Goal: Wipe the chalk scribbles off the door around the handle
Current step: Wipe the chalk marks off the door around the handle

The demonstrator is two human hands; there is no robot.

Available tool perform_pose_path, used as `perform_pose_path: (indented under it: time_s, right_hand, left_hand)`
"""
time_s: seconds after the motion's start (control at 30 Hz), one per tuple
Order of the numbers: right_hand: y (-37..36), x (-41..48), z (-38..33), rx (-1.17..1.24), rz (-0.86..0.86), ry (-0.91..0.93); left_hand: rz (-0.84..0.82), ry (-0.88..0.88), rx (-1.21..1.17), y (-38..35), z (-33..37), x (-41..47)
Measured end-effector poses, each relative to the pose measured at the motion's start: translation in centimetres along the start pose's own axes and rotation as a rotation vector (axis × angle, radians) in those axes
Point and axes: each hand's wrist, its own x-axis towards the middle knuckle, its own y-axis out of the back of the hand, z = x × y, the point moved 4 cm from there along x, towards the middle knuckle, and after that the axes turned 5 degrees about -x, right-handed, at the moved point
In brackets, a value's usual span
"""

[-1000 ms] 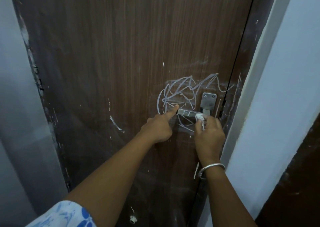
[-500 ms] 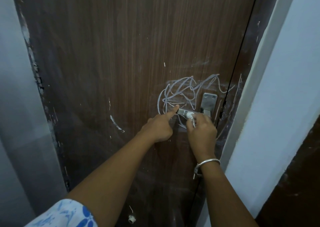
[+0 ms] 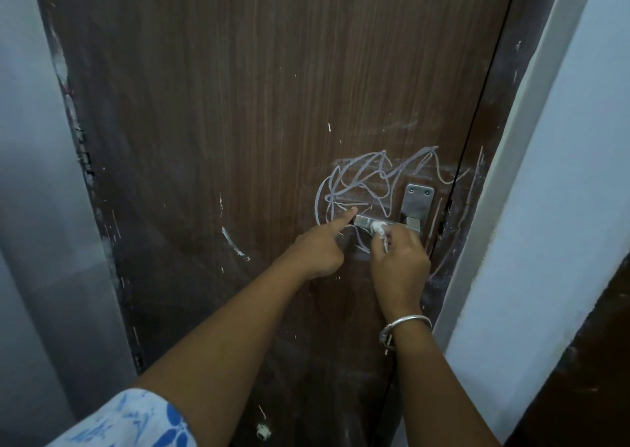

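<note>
White chalk scribbles (image 3: 368, 180) loop over the brown wooden door (image 3: 238, 105), above and left of the metal lever handle (image 3: 366, 221) and its plate (image 3: 418, 201). My left hand (image 3: 320, 252) is curled with the index finger stretched out, its tip touching the handle's free end. My right hand (image 3: 399, 262) is shut on a small white wad of cloth (image 3: 378, 229), pressed against the handle's underside. More chalk lines run below the handle, partly hidden behind my right hand.
The dark door frame (image 3: 491, 139) and a white wall (image 3: 562, 208) stand close on the right. A grey wall (image 3: 34, 208) borders the left. A white smear (image 3: 233, 243) marks the door left of my hands.
My right hand has slid left along the handle with the white wad, closer to my left index finger. The left hand has stayed put.
</note>
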Motion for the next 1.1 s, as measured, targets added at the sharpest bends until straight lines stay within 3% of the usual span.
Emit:
perform_pose_path:
  time_s: [0.17, 0.3, 0.5, 0.67, 0.8, 0.97, 1.1]
  right_hand:
    - [-0.7, -0.1, -0.6, -0.008, -0.070, 0.095]
    - [-0.3, 0.4, -0.6, 0.029, 0.014, 0.013]
    - [-1.1, 0.7, -1.1, 0.048, -0.089, 0.096]
    - [-0.8, 1.0, -1.3, 0.072, -0.006, 0.014]
    - [-2.1, 0.4, -1.9, 0.069, -0.150, 0.117]
    - [-1.7, 0.5, -1.5, 0.118, -0.024, 0.009]
    - [-2.2, 0.9, -2.7, 0.071, -0.089, 0.052]
  left_hand:
    - [-0.017, -0.032, -0.045, 0.1, -0.2, 0.2]
    - [-0.019, -0.043, -0.104, 0.0, -0.5, 0.5]
    - [-0.003, -0.082, -0.180, 0.1, -0.9, 1.0]
    - [0.002, -0.067, -0.182, 0.4, -0.6, 0.8]
    - [-0.004, -0.065, -0.204, 0.4, -0.5, 0.8]
    - [-0.017, -0.056, -0.201, 0.5, -0.5, 0.8]
    - [-0.019, -0.072, -0.190, 0.5, -0.2, 0.6]
